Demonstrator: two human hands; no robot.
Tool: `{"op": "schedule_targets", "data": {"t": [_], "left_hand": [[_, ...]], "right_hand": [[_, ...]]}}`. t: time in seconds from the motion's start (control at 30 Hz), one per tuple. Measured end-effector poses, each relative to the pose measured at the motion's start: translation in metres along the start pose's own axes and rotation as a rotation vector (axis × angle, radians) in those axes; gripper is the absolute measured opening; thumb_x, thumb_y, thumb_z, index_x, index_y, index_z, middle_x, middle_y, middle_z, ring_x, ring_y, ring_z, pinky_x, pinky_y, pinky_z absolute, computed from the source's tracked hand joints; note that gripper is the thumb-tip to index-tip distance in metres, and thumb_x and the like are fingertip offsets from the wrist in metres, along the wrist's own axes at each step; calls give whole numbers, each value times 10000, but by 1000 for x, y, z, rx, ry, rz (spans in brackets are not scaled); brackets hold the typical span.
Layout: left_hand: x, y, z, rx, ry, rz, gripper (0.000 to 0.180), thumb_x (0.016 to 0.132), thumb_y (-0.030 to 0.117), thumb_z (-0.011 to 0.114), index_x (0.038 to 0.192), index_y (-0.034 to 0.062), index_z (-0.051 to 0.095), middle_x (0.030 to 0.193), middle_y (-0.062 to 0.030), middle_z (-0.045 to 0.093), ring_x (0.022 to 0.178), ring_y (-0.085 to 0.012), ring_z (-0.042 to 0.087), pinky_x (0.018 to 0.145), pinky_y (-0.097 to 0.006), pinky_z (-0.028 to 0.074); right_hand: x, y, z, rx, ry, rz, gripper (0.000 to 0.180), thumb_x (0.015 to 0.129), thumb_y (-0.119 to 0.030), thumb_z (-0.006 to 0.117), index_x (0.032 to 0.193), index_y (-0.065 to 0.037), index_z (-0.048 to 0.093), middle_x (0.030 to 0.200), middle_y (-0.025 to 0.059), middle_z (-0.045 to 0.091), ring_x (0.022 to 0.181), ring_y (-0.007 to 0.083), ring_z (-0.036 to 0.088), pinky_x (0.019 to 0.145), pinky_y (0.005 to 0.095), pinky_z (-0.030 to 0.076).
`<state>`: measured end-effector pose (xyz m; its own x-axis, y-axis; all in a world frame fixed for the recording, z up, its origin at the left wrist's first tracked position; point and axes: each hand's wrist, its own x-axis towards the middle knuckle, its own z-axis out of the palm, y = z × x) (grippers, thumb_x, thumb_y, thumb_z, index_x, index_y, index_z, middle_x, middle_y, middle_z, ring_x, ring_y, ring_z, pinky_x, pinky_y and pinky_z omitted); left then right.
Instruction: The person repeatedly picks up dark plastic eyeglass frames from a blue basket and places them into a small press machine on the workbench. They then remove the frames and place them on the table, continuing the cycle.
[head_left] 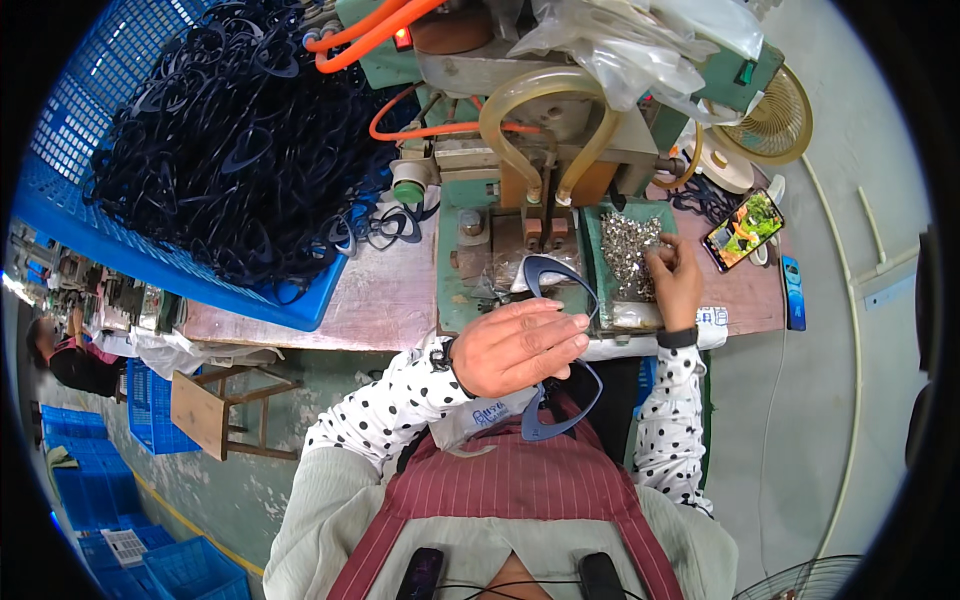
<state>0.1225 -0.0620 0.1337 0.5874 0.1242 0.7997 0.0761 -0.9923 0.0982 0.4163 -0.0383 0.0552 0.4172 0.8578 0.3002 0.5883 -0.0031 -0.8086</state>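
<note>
My left hand (517, 346) grips a dark blue eyeglass frame (556, 346), held upright in front of the green press machine (520, 150); the frame's upper rim reaches toward the machine's bed and its lower rim hangs over my apron. My right hand (675, 282) rests on a pile of small shiny metal parts (628, 248) in a tray to the right of the machine, fingertips pinched among them. Whether it holds one of the parts is not visible.
A blue crate (75, 215) heaped with dark eyeglass frames (235, 140) fills the bench's left. Orange and clear hoses loop over the machine. A lit phone (743, 230), a small fan (770, 120) and a blue object (793, 292) sit at right. A person sits far left (70, 355).
</note>
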Motion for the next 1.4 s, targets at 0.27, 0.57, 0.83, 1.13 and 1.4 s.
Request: {"op": "schedule_targets", "data": {"t": [0.27, 0.57, 0.83, 1.13, 1.4], "left_hand": [[1, -1, 1, 26, 45, 31, 367, 825, 202, 697, 1104, -28, 631, 1123, -175, 648, 970, -273, 661, 893, -426, 540], [-59, -25, -23, 425, 176, -312, 453, 809, 282, 712, 1176, 46, 592, 1222, -180, 581, 1156, -324, 521, 1047, -501, 308], [-140, -139, -100, 1444, -106, -1455, 723, 772, 636, 619, 1198, 52, 614, 1399, -202, 409, 1174, -384, 423, 924, -573, 350], [-164, -152, -69, 1405, 183, -1252, 85, 750, 151, 677, 833, 132, 687, 1462, -134, 368, 1290, -380, 347, 1070, -574, 206], [-159, -84, -35, 969, -59, -915, 141, 726, 189, 722, 843, 263, 696, 1467, -58, 398, 1367, -391, 265, 1049, -618, 155]], "right_hand": [[-23, -16, 1, -494, -95, -261, 256, 780, -174, 722, 993, -60, 635, 925, 152, 602, 866, 364, 592, 712, 436, 474], [-11, 9, 7, -107, 66, -212, 141, 860, -132, 666, 947, -28, 708, 888, 142, 685, 808, 285, 649, 751, 346, 494], [-18, -6, 12, -348, 180, -397, 102, 809, -169, 718, 879, -94, 715, 837, 70, 667, 817, 266, 588, 742, 369, 455], [-11, 2, 10, -341, 194, -373, 103, 797, -204, 728, 855, -122, 708, 798, 51, 649, 805, 255, 577, 730, 377, 435], [-12, -9, 8, -278, 209, -299, 102, 790, -110, 716, 890, -97, 704, 801, 78, 657, 788, 256, 592, 733, 372, 455]]}}
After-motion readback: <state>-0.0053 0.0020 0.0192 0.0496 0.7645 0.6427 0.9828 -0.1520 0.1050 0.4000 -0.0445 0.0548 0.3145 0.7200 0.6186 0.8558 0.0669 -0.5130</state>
